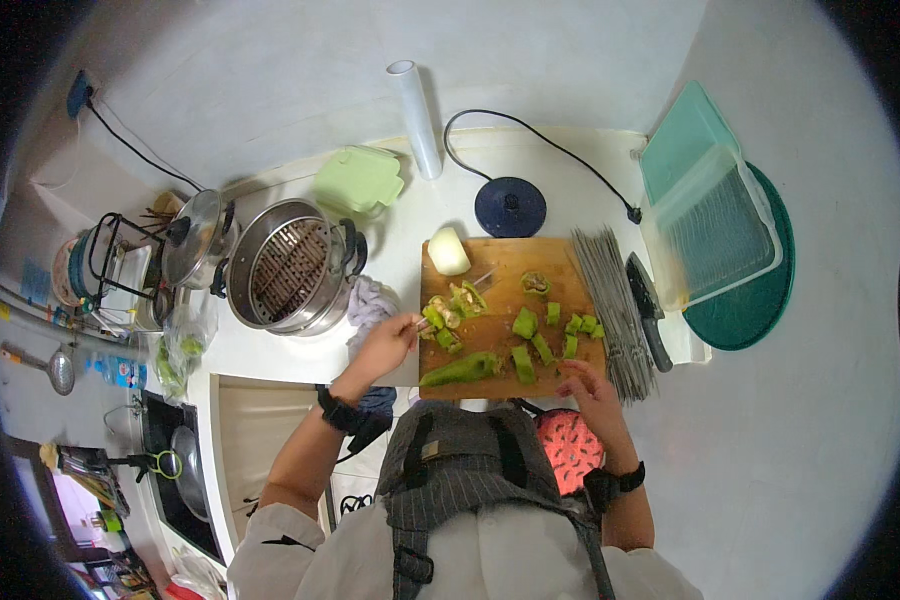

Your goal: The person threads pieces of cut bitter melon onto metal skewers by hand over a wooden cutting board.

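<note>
A wooden cutting board (495,256) lies before me. At its left edge, the fingertips of my left hand (390,343) pinch one end of a thin stick, with green pepper pieces and a seedy pepper core (444,310) along it; its other tip seems to show beyond them. My right hand (594,401) is at the board's near right edge, fingers apart and holding nothing visible. Cut green pepper pieces (525,322) lie scattered beside it. A long piece of green pepper (461,370) rests at the near left, a pepper stem end (535,283) farther back. A peeled onion piece (448,252) sits at the far left corner.
Several thin skewers (611,315) lie along the board's right side, beside a black-handled knife (649,315). A clear plastic container (720,232) leans at the right wall. Behind are a round dark blue corded base (510,206) and a white roll (416,120). A steel steamer pot (289,266) stands left.
</note>
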Motion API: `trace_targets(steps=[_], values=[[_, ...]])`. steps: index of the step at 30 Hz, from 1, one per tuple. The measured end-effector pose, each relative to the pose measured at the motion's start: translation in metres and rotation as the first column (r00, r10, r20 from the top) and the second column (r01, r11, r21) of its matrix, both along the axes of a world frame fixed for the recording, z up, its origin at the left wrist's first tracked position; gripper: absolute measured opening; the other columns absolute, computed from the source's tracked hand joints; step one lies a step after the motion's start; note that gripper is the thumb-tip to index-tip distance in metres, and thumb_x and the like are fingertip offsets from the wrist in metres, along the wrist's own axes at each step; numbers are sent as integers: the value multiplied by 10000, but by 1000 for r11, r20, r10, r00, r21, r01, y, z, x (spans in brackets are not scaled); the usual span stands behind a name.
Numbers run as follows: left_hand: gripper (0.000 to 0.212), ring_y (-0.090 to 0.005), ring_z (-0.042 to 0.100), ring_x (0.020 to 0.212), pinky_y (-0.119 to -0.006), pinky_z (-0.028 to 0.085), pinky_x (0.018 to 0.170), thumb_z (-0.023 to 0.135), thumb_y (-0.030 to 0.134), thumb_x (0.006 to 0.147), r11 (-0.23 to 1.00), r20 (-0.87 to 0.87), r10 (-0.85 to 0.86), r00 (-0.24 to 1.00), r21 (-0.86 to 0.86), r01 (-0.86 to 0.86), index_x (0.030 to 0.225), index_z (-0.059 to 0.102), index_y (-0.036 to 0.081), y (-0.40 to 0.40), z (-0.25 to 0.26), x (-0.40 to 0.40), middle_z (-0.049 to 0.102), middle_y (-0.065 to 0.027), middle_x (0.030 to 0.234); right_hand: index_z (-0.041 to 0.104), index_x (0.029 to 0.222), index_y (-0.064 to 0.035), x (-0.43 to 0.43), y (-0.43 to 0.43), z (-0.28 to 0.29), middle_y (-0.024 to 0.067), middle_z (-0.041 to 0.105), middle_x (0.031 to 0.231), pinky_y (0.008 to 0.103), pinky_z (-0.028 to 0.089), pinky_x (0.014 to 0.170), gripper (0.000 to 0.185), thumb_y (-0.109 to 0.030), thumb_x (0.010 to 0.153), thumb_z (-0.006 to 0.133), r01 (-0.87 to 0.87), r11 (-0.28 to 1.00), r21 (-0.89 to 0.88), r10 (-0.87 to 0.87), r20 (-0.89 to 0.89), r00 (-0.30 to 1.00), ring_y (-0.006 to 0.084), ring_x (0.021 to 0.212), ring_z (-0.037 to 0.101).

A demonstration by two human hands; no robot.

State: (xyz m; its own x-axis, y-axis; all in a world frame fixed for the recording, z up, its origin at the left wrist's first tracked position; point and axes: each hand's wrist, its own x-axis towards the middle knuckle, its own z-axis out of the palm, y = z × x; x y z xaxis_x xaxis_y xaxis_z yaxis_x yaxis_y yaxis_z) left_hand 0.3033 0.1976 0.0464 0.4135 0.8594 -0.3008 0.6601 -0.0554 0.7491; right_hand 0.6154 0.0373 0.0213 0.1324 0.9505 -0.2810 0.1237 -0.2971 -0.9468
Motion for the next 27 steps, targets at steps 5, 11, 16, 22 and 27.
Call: trace_targets(steps=[5,11,16,22,27], values=[[133,-104,526,661,-269,439,625,458,102,897,997,132,-62,989,59,55,987,525,32,32,-42,23,550,-26,763,535,1100,-26,15,-21,-17,97,627,894,279,473,686,234,-126,893,494,160,975,154,-188,193,963,155,767,602],[134,-217,613,745,-321,459,670,568,122,804,996,131,22,991,84,-34,918,558,52,70,-74,31,632,-131,822,552,1066,-13,41,-21,-1,136,619,897,316,472,696,219,-112,874,516,409,859,309,-502,341,795,212,800,611],[138,-260,608,728,-327,460,663,573,102,796,975,-38,-70,997,209,76,911,560,27,80,-60,37,622,-148,792,593,957,-34,61,10,-4,166,604,906,382,466,730,160,-83,807,563,238,897,371,-438,684,583,332,822,579],[120,-256,590,778,-324,459,693,555,45,796,849,13,-116,993,520,93,915,571,35,72,-66,26,602,-128,851,600,860,-62,72,61,-34,135,571,861,408,466,705,163,-171,745,634,13,969,246,-241,934,263,330,790,562],[115,-279,569,755,-326,462,684,551,42,799,831,146,0,989,550,-81,910,581,37,30,-52,19,582,-125,855,558,770,-52,81,68,-55,128,585,766,418,476,653,111,-153,751,599,16,978,206,-206,963,173,315,737,583]])
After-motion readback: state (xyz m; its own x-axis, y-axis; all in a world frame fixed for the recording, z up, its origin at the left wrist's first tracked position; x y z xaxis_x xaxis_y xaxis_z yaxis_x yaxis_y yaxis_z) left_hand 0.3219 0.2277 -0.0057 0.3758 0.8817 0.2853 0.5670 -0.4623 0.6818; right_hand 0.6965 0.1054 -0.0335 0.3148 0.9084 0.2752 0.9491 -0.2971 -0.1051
